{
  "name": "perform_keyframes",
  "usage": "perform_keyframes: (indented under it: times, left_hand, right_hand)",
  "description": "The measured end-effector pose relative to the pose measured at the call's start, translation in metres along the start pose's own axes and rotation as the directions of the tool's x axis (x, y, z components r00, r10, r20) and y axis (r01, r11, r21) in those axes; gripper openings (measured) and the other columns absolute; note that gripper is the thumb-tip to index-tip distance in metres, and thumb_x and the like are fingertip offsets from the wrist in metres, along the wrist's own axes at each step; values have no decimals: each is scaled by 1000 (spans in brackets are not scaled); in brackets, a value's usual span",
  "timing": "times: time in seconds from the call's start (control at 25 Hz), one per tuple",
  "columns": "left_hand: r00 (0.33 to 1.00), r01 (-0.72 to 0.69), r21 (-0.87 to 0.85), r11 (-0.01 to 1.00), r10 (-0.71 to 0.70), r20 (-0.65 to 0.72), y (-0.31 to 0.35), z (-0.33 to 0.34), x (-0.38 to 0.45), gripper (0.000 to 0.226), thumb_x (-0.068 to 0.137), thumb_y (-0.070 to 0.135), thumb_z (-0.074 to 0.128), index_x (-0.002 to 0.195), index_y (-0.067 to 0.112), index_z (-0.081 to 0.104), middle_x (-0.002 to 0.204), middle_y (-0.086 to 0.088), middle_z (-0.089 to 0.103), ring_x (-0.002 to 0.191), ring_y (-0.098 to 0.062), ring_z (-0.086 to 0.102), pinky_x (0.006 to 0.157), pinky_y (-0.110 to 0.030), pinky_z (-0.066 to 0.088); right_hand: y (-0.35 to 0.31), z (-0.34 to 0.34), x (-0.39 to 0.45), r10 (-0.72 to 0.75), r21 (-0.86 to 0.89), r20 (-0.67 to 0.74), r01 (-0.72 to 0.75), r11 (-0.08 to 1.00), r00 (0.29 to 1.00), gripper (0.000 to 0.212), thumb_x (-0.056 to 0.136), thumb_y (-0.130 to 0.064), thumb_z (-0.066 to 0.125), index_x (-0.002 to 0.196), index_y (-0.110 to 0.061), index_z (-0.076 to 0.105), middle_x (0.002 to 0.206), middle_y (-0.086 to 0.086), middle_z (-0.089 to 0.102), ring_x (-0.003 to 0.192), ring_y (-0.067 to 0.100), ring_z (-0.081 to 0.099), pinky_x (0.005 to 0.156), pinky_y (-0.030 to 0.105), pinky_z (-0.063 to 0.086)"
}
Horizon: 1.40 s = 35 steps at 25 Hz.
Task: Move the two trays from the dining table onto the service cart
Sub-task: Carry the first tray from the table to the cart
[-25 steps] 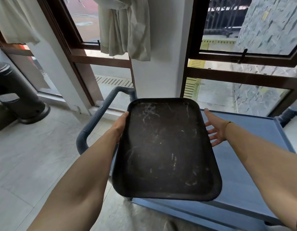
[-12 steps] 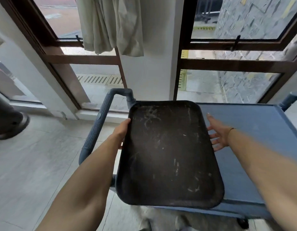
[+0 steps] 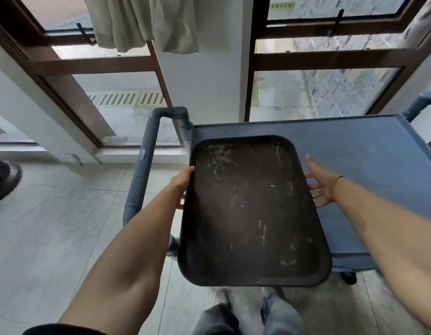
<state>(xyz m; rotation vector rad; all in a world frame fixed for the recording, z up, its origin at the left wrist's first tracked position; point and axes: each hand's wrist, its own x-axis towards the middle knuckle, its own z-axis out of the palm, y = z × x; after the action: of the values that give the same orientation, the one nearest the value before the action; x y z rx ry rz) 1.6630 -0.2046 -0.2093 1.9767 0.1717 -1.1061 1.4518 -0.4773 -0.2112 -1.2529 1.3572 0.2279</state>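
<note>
- A dark, scuffed tray (image 3: 253, 209) fills the centre of the frame, its far end over the top left corner of the blue cart (image 3: 369, 151) and its near end jutting past the cart's front edge.
- The left hand (image 3: 181, 184) grips the tray's left rim, thumb on top and fingers curled under.
- The right hand (image 3: 322, 187) has its fingers spread, palm against the tray's right rim; whether it actually grips cannot be told.
- The cart's ribbed handle (image 3: 143, 170) stands left of the tray, centre left.
- Whether the tray rests on the cart or is held just above it cannot be told.
- Only this one tray is in view.
</note>
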Motion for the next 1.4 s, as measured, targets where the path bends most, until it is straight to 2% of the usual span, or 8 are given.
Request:
perform_keyframes:
  times: [0.4, 0.56, 0.68, 0.8, 0.92, 1.12, 1.24, 1.4]
  left_hand:
    - [995, 10, 11, 1000, -9, -95, -12, 14, 22, 56, 92, 52, 45, 131, 13, 53, 127, -13, 54, 110, -34, 54, 89, -48, 49]
    - [993, -12, -52, 999, 6, -114, -11, 19, 26, 40, 94, 44, 46, 115, 12, 55, 98, -6, 60, 79, -22, 53, 59, -32, 42]
    - [991, -2, -39, 999, -3, -131, -12, 16, 31, 31, 94, 42, 48, 110, 16, 52, 86, 0, 52, 73, -16, 45, 66, -36, 41]
    - [993, 4, -4, 1000, -4, -115, -15, 12, 36, 32, 95, 43, 46, 112, 17, 54, 89, -1, 56, 77, -18, 51, 68, -38, 43]
    - [994, -5, 22, 1000, 7, -105, -15, 11, 39, 39, 95, 45, 46, 121, 17, 54, 96, -2, 59, 84, -21, 54, 71, -41, 44]
    - [988, -23, 81, 996, 35, -148, -15, 12, 46, 51, 94, 46, 45, 134, 14, 48, 124, -9, 54, 105, -31, 49, 80, -44, 43]
    - [980, -33, 148, 988, 61, -188, -14, 10, 49, 60, 94, 51, 45, 141, 13, 45, 136, -12, 49, 118, -35, 47, 87, -46, 43]
    - [969, -112, 207, 972, 153, -196, -13, 2, 53, 62, 93, 54, 45, 141, 15, 46, 144, -12, 46, 129, -36, 43, 101, -47, 40]
  right_hand:
    - [8, 1, 10, 8, -16, 10, -8, 1000, 1000, 67, 87, -80, 29, 88, -19, 58, 93, 8, 60, 81, 25, 57, 72, 42, 46]
    - [6, 1, 16, 5, -23, 24, -4, 1000, 1000, 65, 89, -78, 27, 89, -20, 58, 94, 6, 59, 82, 25, 56, 83, 46, 44]
    - [5, 3, 20, 6, -51, 22, -5, 999, 1000, 64, 90, -77, 27, 90, -21, 58, 97, 5, 59, 82, 23, 55, 76, 43, 44]
    - [8, 3, 24, 10, -80, 18, -9, 997, 1000, 66, 90, -76, 25, 100, -22, 61, 106, 4, 59, 82, 22, 55, 71, 41, 44]
    - [7, 4, 29, 9, -121, -5, -9, 993, 1000, 73, 91, -76, 24, 124, -20, 58, 120, 8, 59, 92, 25, 57, 82, 46, 44]
    - [6, 16, 34, -19, -162, -100, 2, 987, 995, 78, 95, -69, 25, 145, -12, 43, 142, 13, 51, 123, 35, 51, 102, 55, 41]
    - [8, 19, 42, -117, -250, -174, 71, 966, 978, 78, 99, -61, 26, 150, -2, 33, 154, 18, 38, 138, 40, 39, 111, 53, 34]
    - [8, 19, 47, -289, -465, -213, 164, 870, 933, 77, 101, -59, 23, 147, 0, 38, 152, 24, 39, 141, 40, 33, 116, 50, 27]
